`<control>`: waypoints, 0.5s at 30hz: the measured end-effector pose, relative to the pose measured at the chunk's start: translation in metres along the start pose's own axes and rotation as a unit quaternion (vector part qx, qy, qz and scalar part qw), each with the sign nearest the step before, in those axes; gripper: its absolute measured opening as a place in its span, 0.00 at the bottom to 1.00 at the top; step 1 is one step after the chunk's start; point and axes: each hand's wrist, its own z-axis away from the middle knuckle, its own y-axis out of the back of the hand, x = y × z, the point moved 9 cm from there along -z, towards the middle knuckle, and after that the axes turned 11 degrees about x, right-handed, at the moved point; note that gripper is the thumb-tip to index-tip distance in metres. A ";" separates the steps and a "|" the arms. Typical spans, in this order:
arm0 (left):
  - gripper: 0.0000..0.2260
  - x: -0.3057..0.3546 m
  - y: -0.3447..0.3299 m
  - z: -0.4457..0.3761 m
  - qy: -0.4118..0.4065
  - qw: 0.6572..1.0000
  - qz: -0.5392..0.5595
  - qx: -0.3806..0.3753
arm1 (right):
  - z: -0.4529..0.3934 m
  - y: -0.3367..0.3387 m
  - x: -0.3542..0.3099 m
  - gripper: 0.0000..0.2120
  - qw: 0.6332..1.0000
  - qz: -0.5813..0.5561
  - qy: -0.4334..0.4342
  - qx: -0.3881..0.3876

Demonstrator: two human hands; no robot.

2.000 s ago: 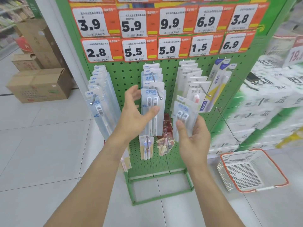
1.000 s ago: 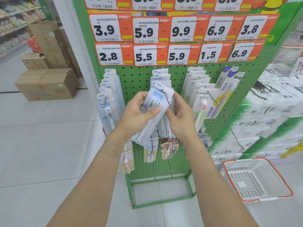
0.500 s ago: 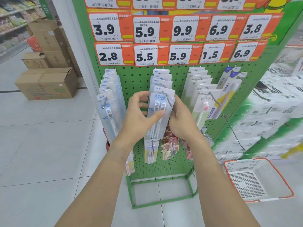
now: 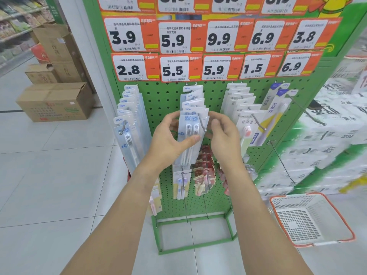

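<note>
Head view, centre of frame: the left hand (image 4: 168,143) grips a clear plastic blister pack of two toothbrushes on a white-and-blue card (image 4: 191,135), with the thumb across its front. The pack's top is at the metal hook (image 4: 203,124) of the green pegboard rack (image 4: 164,96). The right hand (image 4: 224,139) curls by the pack's upper right corner; whether it pinches I cannot tell. The pack looks light, thin, springy and slick, so it is best held by the stiffer card edges near the hang hole.

Both forearms show bare from the wrists down to the frame edge near six o'clock — the left grip (image 4: 168,141) and right grip (image 4: 224,141) bare as well — fingernails short and plain.
</note>
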 end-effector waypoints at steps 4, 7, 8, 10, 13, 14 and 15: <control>0.22 -0.002 0.001 -0.003 0.004 1.000 0.005 -0.007 | -0.007 0.001 -0.009 0.24 0.997 -0.056 -0.028 0.035; 0.20 -0.003 0.001 -0.002 0.012 0.999 0.026 -0.016 | -0.014 -0.002 -0.034 0.19 0.995 -0.094 0.007 0.038; 0.19 -0.002 0.000 -0.002 0.013 0.999 0.029 -0.020 | -0.018 -0.004 -0.040 0.17 0.995 -0.095 0.017 0.039; 0.18 -0.001 -0.002 -0.001 0.014 0.999 0.034 -0.024 | -0.028 -0.008 -0.047 0.15 0.994 -0.103 0.020 0.035; 0.19 -0.003 -0.003 -0.001 0.020 0.999 0.041 -0.028 | -0.048 -0.016 -0.050 0.14 0.995 -0.094 -0.020 0.021; 0.18 -0.003 -0.004 -0.001 0.021 0.998 0.043 -0.029 | -0.053 -0.018 -0.049 0.14 0.996 -0.078 -0.036 0.012; 0.18 -0.004 -0.004 0.000 0.021 0.998 0.045 -0.029 | -0.057 -0.020 -0.047 0.14 0.997 -0.063 -0.047 0.003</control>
